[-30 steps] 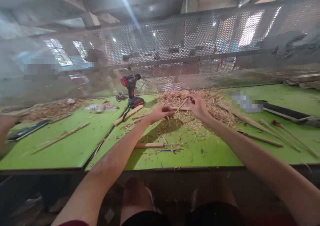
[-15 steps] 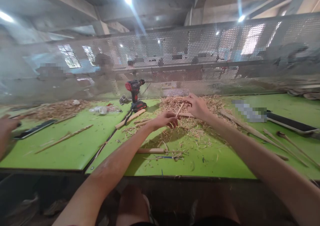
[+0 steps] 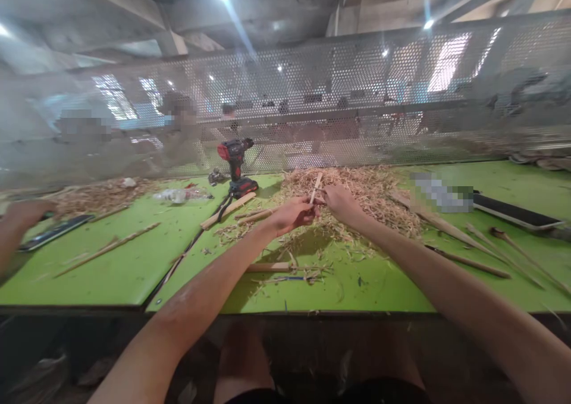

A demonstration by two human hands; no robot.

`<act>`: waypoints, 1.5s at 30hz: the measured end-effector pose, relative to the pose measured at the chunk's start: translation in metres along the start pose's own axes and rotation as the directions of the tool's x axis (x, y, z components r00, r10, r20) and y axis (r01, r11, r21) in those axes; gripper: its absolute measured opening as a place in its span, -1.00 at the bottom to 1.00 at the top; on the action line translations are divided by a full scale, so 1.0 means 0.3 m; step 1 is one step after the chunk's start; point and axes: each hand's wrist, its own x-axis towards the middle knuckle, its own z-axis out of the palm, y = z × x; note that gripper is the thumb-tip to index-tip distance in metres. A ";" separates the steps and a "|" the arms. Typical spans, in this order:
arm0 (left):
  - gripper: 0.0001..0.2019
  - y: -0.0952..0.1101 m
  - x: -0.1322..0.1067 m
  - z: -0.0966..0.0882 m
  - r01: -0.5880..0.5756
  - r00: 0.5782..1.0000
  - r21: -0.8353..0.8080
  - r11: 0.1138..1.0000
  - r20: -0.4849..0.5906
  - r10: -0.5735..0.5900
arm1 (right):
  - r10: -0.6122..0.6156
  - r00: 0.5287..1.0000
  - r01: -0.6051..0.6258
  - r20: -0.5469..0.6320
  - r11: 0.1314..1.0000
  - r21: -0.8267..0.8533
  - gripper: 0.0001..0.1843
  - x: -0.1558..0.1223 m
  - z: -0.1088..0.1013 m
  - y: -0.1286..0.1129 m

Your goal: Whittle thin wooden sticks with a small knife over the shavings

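My left hand [image 3: 292, 213] is closed around the lower end of a thin wooden stick [image 3: 316, 187] that points up and away from me. My right hand [image 3: 339, 202] is closed too, its fingers pinched against the same stick just to the right of my left hand. Whether it also holds a small tool is hidden. Both hands hover over the near edge of a heap of wood shavings [image 3: 357, 190] on the green table [image 3: 134, 267].
A red and black cordless drill [image 3: 235, 163] stands behind my left hand. Carved sticks [image 3: 468, 237] lie at right, more sticks [image 3: 109, 246] at left, a short one [image 3: 267, 267] near the front edge. Another person's hand [image 3: 22, 216] at far left. Perforated metal screen [image 3: 357, 94] behind the table.
My right hand has drawn back toward my left, so the two hands now meet on the stick. The stick has tilted more upright. The hand at far left has shifted slightly.
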 end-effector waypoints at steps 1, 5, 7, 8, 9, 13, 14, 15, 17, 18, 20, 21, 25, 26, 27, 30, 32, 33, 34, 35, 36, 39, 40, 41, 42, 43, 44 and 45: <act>-0.94 0.000 -0.001 0.007 -0.003 1.000 -0.005 1.000 -0.013 0.003 | -0.012 1.000 0.011 -0.006 0.999 -0.034 -0.64 -0.011 -0.002 -0.013; -0.90 -0.001 -0.005 0.032 -0.038 0.998 0.013 0.999 -0.044 0.039 | -0.035 0.999 0.038 0.029 0.995 -0.097 -0.62 -0.045 -0.014 -0.058; -0.85 -0.001 -0.006 0.040 -0.064 0.996 0.035 0.997 -0.057 0.066 | -0.023 0.999 0.030 0.044 0.988 -0.148 -0.59 -0.050 -0.015 -0.069; -0.83 -0.002 -0.006 0.042 -0.073 0.995 0.048 0.996 -0.064 0.076 | -0.025 0.999 0.032 0.043 0.983 -0.180 -0.58 -0.049 -0.015 -0.071; -0.81 -0.004 -0.005 0.044 -0.079 0.994 0.063 0.995 -0.072 0.083 | -0.027 0.999 0.035 0.037 0.977 -0.211 -0.58 -0.047 -0.013 -0.071; -0.77 -0.012 0.004 0.044 -0.086 0.991 0.119 0.989 -0.095 0.098 | -0.034 0.999 0.032 -0.003 0.958 -0.285 -0.60 -0.034 -0.004 -0.057; -0.76 -0.013 0.006 0.044 -0.087 0.990 0.126 0.988 -0.098 0.099 | -0.031 0.999 0.027 -0.010 0.956 -0.293 -0.61 -0.031 -0.001 -0.053; -0.76 -0.013 0.007 0.044 -0.087 0.990 0.130 0.988 -0.098 0.100 | -0.027 0.999 0.021 -0.017 0.954 -0.298 -0.61 -0.028 0.002 -0.049; -0.76 -0.010 0.006 0.044 -0.082 0.991 0.135 0.988 -0.098 0.095 | -0.019 1.000 0.011 -0.024 0.953 -0.301 -0.61 -0.021 0.008 -0.042; -0.76 -0.009 0.004 0.044 -0.076 0.991 0.135 0.988 -0.098 0.089 | -0.017 0.999 0.008 -0.028 0.954 -0.299 -0.60 -0.017 0.010 -0.038; -0.74 -0.008 0.000 0.041 -0.058 0.993 0.138 0.989 -0.096 0.071 | -0.015 0.999 0.004 -0.036 0.958 -0.287 -0.59 -0.004 0.013 -0.023; -0.74 -0.009 -0.001 0.040 -0.046 0.994 0.142 0.989 -0.090 0.059 | 0.003 0.999 -0.014 -0.040 0.961 -0.274 -0.59 0.004 0.011 -0.010; -0.77 -0.026 -0.001 0.033 0.000 1.000 0.179 0.984 0.003 -0.001 | 0.242 0.968 -0.251 -0.068 0.940 -0.232 -0.63 0.032 -0.026 0.094; -0.78 -0.030 0.000 0.032 0.010 1.000 0.181 0.983 0.025 -0.015 | 0.305 0.948 -0.317 -0.087 0.921 -0.224 -0.64 0.035 -0.043 0.126; -0.80 -0.034 0.001 0.033 0.018 0.999 0.176 0.984 0.033 -0.024 | 0.349 0.931 -0.365 -0.112 0.906 -0.213 -0.65 0.035 -0.062 0.155; -0.81 -0.036 0.004 0.037 0.024 1.000 0.135 0.991 -0.023 -0.021 | 0.346 0.918 -0.378 -0.194 0.912 -0.159 -0.66 0.022 -0.108 0.189; -0.80 -0.031 0.006 0.039 0.007 0.997 0.107 0.994 -0.073 0.001 | 0.252 0.948 -0.284 -0.197 0.946 -0.157 -0.63 0.009 -0.113 0.158; -0.80 -0.028 0.006 0.041 -0.006 0.996 0.095 0.995 -0.090 0.015 | 0.201 0.965 -0.230 -0.169 0.959 -0.168 -0.61 0.002 -0.107 0.130; -0.79 -0.024 0.007 0.043 -0.021 0.994 0.084 0.996 -0.102 0.029 | 0.155 0.980 -0.176 -0.123 0.968 -0.180 -0.61 -0.005 -0.095 0.097; -0.78 -0.020 0.007 0.045 -0.035 0.993 0.072 0.997 -0.109 0.042 | 0.113 0.991 -0.124 -0.065 0.974 -0.191 -0.61 -0.013 -0.079 0.064; -0.77 -0.017 0.007 0.047 -0.047 0.992 0.060 0.997 -0.112 0.053 | 0.078 0.997 -0.078 -0.007 0.977 -0.200 -0.61 -0.021 -0.063 0.033; -0.78 -0.012 0.006 0.054 -0.058 0.992 0.033 0.998 -0.113 0.061 | -0.016 0.996 0.034 0.087 0.976 -0.214 -0.63 -0.042 -0.020 -0.030; -0.78 -0.012 0.006 0.057 -0.054 0.992 0.032 0.998 -0.113 0.057 | -0.040 0.995 0.059 0.090 0.975 -0.216 -0.63 -0.047 -0.012 -0.039; -0.79 -0.012 0.005 0.059 -0.052 0.992 0.035 0.998 -0.114 0.056 | -0.051 0.995 0.068 0.083 0.973 -0.221 -0.63 -0.051 -0.007 -0.042; -0.79 -0.013 0.004 0.061 -0.054 0.992 0.041 0.998 -0.116 0.058 | -0.055 0.996 0.070 0.071 0.971 -0.228 -0.62 -0.053 -0.006 -0.043; -0.79 -0.014 0.004 0.063 -0.060 0.991 0.049 0.997 -0.118 0.065 | -0.059 0.997 0.071 0.057 0.968 -0.239 -0.61 -0.054 -0.007 -0.041; -0.79 -0.014 0.003 0.065 -0.070 0.990 0.058 0.996 -0.119 0.076 | -0.059 0.997 0.068 0.041 0.965 -0.252 -0.59 -0.054 -0.009 -0.039; -0.79 -0.014 0.002 0.066 -0.080 0.989 0.067 0.995 -0.121 0.088 | -0.059 0.998 0.063 0.023 0.962 -0.265 -0.59 -0.052 -0.011 -0.036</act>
